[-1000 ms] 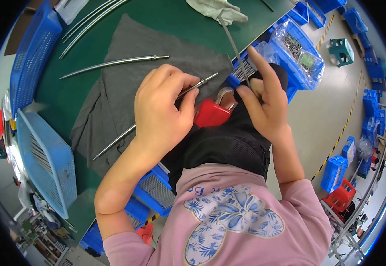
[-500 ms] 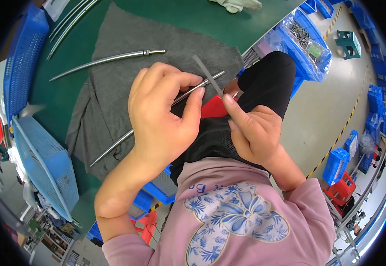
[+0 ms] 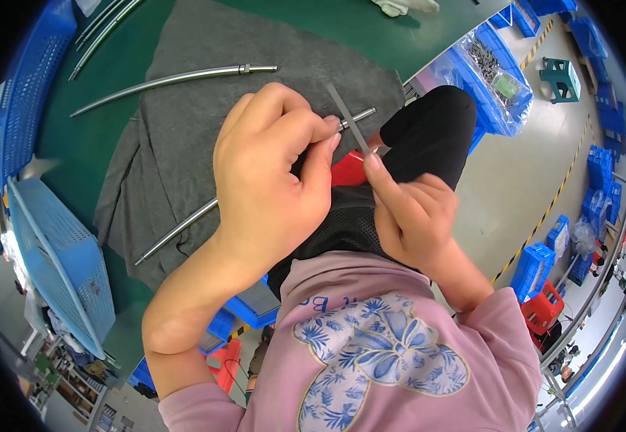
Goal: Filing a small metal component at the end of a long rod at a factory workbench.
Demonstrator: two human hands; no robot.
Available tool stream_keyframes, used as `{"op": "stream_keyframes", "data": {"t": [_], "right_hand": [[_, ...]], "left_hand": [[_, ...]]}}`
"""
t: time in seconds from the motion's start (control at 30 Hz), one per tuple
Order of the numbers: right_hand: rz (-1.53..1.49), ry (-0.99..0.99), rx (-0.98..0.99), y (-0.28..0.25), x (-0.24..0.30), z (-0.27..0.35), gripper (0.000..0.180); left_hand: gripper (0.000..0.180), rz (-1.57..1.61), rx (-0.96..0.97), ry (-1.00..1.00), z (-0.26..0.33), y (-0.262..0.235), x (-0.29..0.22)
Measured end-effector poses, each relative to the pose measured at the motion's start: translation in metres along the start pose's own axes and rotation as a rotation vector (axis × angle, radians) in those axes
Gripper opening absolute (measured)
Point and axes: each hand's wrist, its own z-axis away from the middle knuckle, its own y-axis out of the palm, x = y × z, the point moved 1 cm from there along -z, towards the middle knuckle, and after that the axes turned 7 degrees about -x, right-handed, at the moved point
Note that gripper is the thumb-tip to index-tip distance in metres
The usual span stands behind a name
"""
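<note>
My left hand [image 3: 273, 165] is closed on a slender, polished metal rod [image 3: 178, 230], pinching it near its upper end between thumb and fingertips; the palm hides the rod's middle. My right hand [image 3: 417, 216] grips the lower end of a thin flat grey strip [image 3: 350, 119] with the index finger stretched along it. The strip lies slantwise across the rod's collared end, just beyond my left fingertips. A second curved metal rod [image 3: 198, 75] with a stepped end rests on the grey cloth [image 3: 219, 36] beyond my left hand.
The cloth covers part of a green table [image 3: 313, 18]. Several more rods [image 3: 104, 36] lie at the far left. Blue baskets [image 3: 61, 245] stand along the left edge. A blue bin [image 3: 504, 79] of small metal parts is at the right, with a green stool [image 3: 561, 79] beyond.
The view has shifted slightly. My left hand now covers more of the rod near its collar, and the strip has shifted a little across the rod. Both hands keep their grip.
</note>
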Motion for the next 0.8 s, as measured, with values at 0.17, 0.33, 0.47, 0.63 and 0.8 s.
{"op": "stream_keyframes", "data": {"t": [0.17, 0.33, 0.47, 0.63, 0.8], "right_hand": [[-0.062, -0.036, -0.119, 0.009, -0.001, -0.016, 0.047], [-0.001, 0.0, 0.015, -0.002, 0.001, 0.007, 0.047], [-0.041, -0.026, -0.161, 0.012, 0.002, -0.015, 0.046], [-0.003, 0.019, -0.048, 0.006, 0.004, 0.014, 0.046], [-0.027, -0.021, -0.121, 0.018, 0.0, -0.023, 0.047]], "left_hand": [[0.013, 0.003, -0.007, -0.013, 0.002, 0.0, -0.002], [0.012, 0.01, -0.014, -0.014, 0.001, 0.001, 0.001], [0.013, -0.008, 0.002, -0.003, 0.0, 0.001, -0.004], [0.012, -0.005, -0.016, 0.016, -0.001, 0.002, 0.002], [0.012, -0.03, -0.011, 0.016, -0.001, -0.001, -0.001]]}}
